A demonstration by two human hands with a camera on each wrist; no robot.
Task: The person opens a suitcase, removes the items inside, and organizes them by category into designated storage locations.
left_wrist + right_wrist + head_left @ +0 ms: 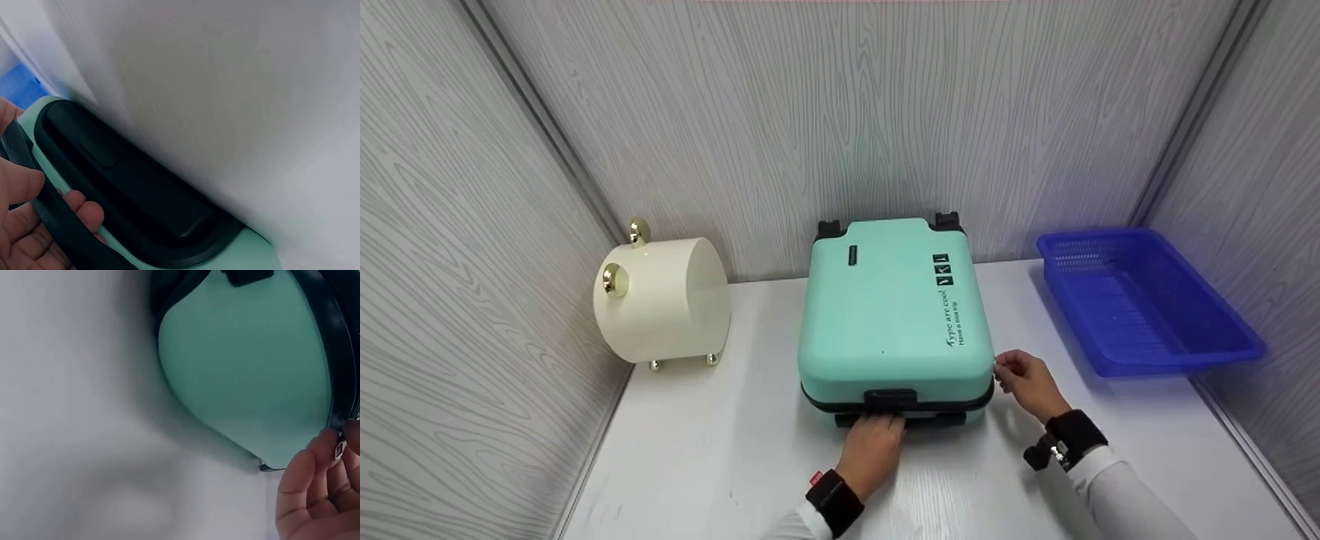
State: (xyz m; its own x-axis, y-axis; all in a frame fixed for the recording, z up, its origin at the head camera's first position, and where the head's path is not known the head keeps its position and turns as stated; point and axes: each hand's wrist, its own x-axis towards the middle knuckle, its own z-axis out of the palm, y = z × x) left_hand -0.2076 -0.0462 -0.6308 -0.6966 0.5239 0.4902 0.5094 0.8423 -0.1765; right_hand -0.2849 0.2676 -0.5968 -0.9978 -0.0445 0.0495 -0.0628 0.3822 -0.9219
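Observation:
A mint-green hard-shell suitcase [877, 315] lies flat on the table, its wheels toward the back wall and black lettering on its lid. At the front side, my left hand [874, 450] grips the black carry handle [63, 222], thumb over the strap and fingers behind it. My right hand [1033, 388] is at the front right corner. In the right wrist view its thumb and fingers pinch a small metal zipper pull [339, 450] at the black zipper band [333, 349] round the case.
Left of the suitcase stands a cream rounded container [660, 300] with gold knobs and small gold feet. A blue plastic basket [1177, 360] sits at the right. Grey wood-grain panels [840, 112] enclose the white table [697, 450] at the back and sides.

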